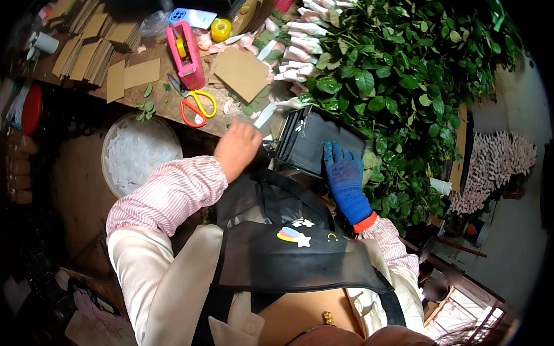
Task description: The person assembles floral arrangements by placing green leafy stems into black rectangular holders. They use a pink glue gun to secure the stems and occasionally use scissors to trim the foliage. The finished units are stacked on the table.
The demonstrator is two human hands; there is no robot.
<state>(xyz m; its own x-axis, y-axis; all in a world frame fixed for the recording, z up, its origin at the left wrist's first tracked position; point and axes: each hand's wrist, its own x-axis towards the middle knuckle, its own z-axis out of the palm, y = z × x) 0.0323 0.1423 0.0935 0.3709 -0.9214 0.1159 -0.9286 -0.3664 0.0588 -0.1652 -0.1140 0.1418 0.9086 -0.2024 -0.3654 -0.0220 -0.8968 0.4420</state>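
Observation:
My bare left hand (238, 148) is at the front edge of the wooden table, fingers curled in. Close to its fingertips is a white strip (266, 115); what the fingers hold, if anything, is hidden. My right hand (345, 173), in a blue glove, lies with fingers extended flat on a black box-like holder (312, 140) with layered panels. A flower bud in white netting (294, 103) rests at the holder's far left corner. Left of it lie brown cardboard pieces (241, 75) and scissors (194, 104) with red and yellow handles.
A large heap of leafy stems (392, 85) with netted buds (304, 44) covers the right side. A pink tape dispenser (186, 54), yellow tape roll (221, 29) and phone (193, 18) stand at the back left. A tub of white strips (139, 154) is below the table edge.

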